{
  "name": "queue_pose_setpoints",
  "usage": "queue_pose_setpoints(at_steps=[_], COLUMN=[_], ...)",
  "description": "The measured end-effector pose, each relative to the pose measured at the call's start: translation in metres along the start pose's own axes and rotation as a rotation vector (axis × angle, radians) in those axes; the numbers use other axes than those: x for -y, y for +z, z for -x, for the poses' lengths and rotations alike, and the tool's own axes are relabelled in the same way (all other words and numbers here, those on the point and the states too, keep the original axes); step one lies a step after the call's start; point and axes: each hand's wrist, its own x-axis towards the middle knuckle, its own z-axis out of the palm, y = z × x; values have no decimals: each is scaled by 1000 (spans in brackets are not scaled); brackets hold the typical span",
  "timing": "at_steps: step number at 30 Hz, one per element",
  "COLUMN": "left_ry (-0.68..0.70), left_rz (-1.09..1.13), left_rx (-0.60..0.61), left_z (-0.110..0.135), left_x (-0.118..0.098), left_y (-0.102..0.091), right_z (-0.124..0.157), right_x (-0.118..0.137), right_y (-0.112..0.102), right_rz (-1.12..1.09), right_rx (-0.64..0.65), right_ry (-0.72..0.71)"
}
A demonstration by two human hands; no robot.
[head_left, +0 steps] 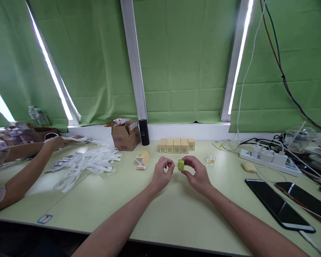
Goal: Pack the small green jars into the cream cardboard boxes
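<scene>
Over the pale green table, my right hand pinches a small green round jar lying on its side. My left hand is closed in a pinch at the jar's left end, on a small pale part I cannot make out. Just beyond my hands stands a row of several small beige boxes with green labels. An opened beige box lies to the left of my hands. A small clear dish with a yellow bit sits to the right.
A co-worker's arms reach in at the left, beside a heap of white strips. A brown carton and a black cylinder stand at the back. A power strip with cables and two dark tablets lie at the right.
</scene>
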Motion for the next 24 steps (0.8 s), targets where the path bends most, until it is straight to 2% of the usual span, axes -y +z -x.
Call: queue_pose_setpoints(at_steps=[7, 11, 15, 18, 24], left_ry=[-29, -91, -94, -23, 198], left_rz=[3, -24, -105, -126, -143], left_rx=[-21, -111, -158, -117, 65], left_z=[-2, -6, -6, -2, 4], left_x=[7, 18, 23, 17, 3], left_y=[-1, -2, -2, -1, 2], right_z=[-1, -2, -4, -3, 1], right_x=[-3, -5, -5, -6, -6], right_y=[-2, -6, -8, -8, -9], right_rz=[29, 96, 156, 204, 337], right_rx=[-16, -42, -55, -37, 72], right_ry=[11, 43, 18, -29, -161])
